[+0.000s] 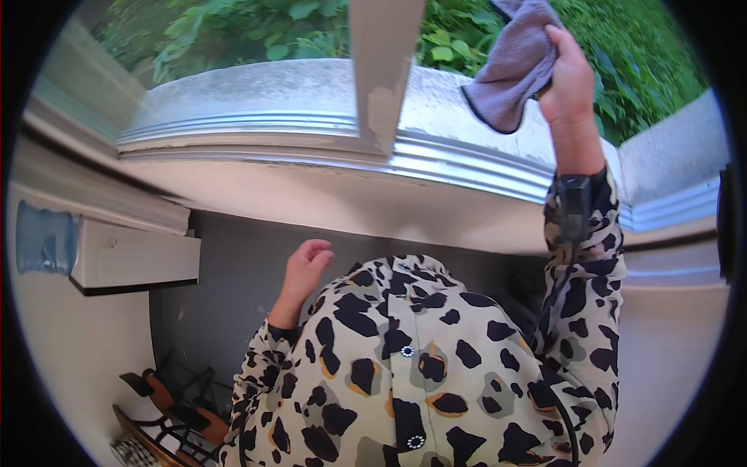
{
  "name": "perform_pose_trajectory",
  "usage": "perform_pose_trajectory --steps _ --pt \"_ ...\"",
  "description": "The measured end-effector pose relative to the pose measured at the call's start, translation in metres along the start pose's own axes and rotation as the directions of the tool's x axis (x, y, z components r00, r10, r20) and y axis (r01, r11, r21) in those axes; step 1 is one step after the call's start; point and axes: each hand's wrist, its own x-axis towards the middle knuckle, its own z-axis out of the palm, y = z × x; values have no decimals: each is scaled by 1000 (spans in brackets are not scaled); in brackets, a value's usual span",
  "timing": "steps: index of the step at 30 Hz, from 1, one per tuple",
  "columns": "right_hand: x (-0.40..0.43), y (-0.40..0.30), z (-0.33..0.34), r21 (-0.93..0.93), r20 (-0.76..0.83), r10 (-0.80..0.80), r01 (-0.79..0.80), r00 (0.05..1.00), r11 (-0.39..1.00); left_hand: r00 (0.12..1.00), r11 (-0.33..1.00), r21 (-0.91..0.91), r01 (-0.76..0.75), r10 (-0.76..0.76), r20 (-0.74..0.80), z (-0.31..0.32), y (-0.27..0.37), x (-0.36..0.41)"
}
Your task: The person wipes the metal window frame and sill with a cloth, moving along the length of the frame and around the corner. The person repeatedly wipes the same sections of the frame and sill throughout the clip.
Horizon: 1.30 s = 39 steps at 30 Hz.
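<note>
Up at the right, my right hand grips a grey-purple microfibre cloth with dark edging. The cloth hangs from the fingers in the window opening, before the outer concrete sill and the green plants. Below it run the metal tracks of a sliding window. The pale window frame's upright stands left of the cloth, apart from it. My left hand hovers over the dark floor beside my body, its fingers loosely curled together. I see nothing in it.
An inner window ledge crosses in front of me. At the left is a white water dispenser topped with a blue water bottle. Chairs with black frames stand at the lower left. Leafy plants grow outside.
</note>
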Motion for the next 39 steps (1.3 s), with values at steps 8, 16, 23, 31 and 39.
perform_pose_trajectory --steps 8,16,23,31,39 --pt "-85 64 6 -377 404 -93 259 910 889 991 993 106 -60 47 122 -4 18 -8" --pt "-172 107 15 -744 622 -180 647 762 169 919 928 272 -254 144 367 42 65 -23" --pt "-166 22 -175 -858 498 -204 513 843 25 880 899 250 -359 237 411 92 101 -32" --pt "-180 -84 -335 -938 27 -357 -100 934 -333 583 494 328 -805 761 286 141 183 -35" --pt "-212 -7 -224 -916 372 -355 402 858 12 489 205 671 -712 831 265 211 203 36"
